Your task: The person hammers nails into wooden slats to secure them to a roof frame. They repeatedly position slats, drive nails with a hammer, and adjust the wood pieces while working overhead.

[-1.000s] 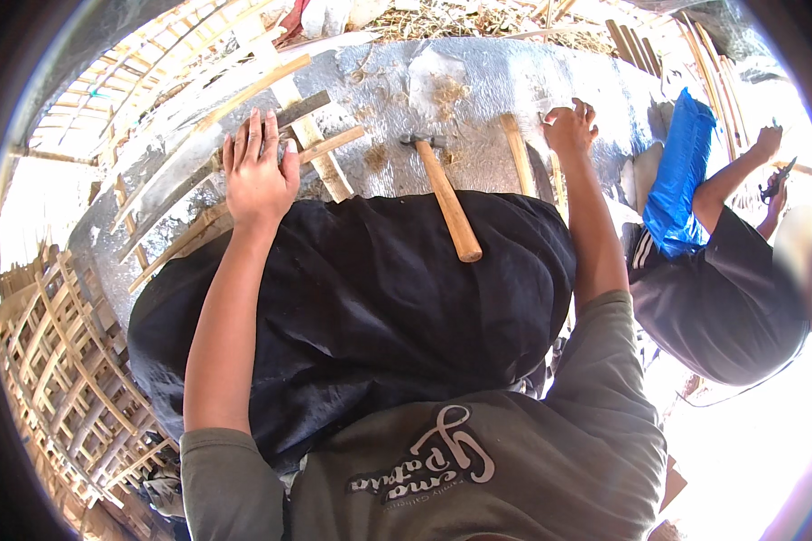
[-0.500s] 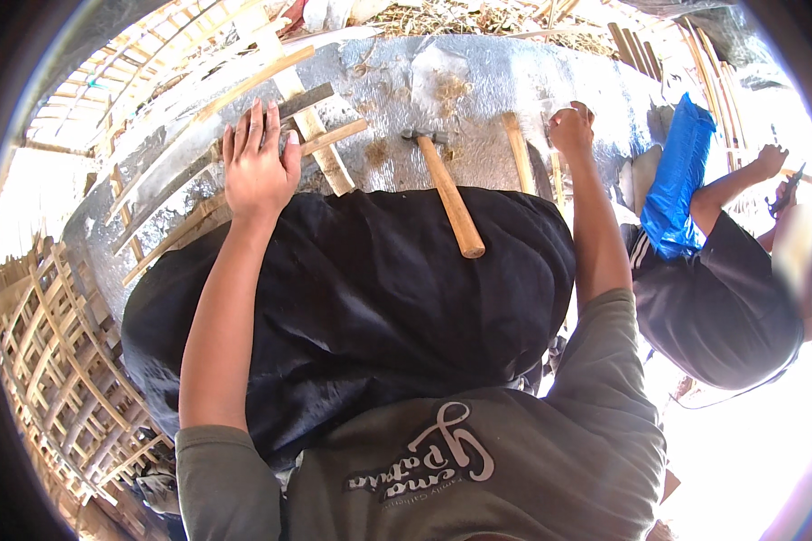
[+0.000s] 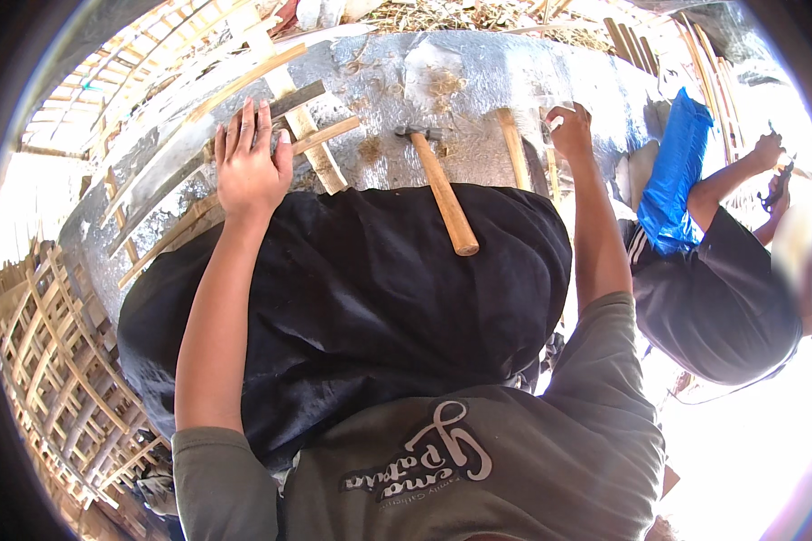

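Observation:
My left hand (image 3: pixel 249 173) lies palm down with its fingers stretched out, on a frame of crossed wooden slats (image 3: pixel 309 115). My right hand (image 3: pixel 572 135) is farther right over the grey sheet, thumb and fingers curled into a pinch. Whatever it holds, if anything, is too small to make out. Between my hands a hammer (image 3: pixel 446 200) lies with its metal head on the grey sheet and the end of its wooden handle over my dark-clothed lap (image 3: pixel 370 279). A flat wooden piece (image 3: pixel 512 149) rests just left of my right hand.
The grey sheet (image 3: pixel 383 81) spreads in front of me, with straw and slats beyond it. At lower left stands a stack of woven bamboo lattices (image 3: pixel 54 361). A blue plastic bundle (image 3: pixel 681 171) lies at right beside another person, whose hand (image 3: pixel 774 194) holds a dark tool.
The fingers of my right hand have shifted, and a gap now shows between thumb and forefinger. The view has moved slightly; my left hand keeps its place on the slats.

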A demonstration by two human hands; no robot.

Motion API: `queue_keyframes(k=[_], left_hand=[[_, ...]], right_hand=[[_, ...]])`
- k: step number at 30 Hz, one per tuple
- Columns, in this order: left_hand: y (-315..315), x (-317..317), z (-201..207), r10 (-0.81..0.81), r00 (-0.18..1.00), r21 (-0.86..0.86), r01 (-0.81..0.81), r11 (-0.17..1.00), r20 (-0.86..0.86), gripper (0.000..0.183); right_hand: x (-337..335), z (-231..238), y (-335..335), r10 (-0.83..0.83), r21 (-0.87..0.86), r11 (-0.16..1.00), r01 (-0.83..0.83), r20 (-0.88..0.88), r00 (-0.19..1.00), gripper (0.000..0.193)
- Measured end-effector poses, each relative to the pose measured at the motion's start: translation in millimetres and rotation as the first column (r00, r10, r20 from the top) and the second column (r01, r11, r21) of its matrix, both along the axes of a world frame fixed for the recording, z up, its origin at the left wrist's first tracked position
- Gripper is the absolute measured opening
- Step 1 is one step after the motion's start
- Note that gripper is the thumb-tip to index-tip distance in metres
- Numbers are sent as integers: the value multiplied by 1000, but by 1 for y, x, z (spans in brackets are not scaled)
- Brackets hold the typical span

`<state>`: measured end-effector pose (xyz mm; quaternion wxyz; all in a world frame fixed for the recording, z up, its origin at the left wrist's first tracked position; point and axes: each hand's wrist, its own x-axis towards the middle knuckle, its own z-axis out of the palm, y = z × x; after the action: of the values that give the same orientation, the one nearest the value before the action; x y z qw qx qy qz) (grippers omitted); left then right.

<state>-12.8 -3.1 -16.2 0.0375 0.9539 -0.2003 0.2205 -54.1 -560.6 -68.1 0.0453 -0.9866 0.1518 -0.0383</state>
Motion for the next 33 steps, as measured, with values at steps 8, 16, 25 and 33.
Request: queue_keyframes(k=[8,16,25,33], left_hand=[[1,1,-2,0,1000,-4,0,1000,-2,50],[1,1,-3,5,1000,4,-4,1000,-10,51],[1,1,-2,-1,1000,9,1,1000,1,51],[1,1,-3,7,1000,19,-7,1000,6,51]], right_hand=[[-7,28,15,46,30,999,-42,-151,987,30],[-7,40,15,63,38,998,-55,-260,963,27],[-7,20,2,45,60,998,-35,-159,986,17],[-13,10,-11,21,133,991,-9,-92,995,24]])
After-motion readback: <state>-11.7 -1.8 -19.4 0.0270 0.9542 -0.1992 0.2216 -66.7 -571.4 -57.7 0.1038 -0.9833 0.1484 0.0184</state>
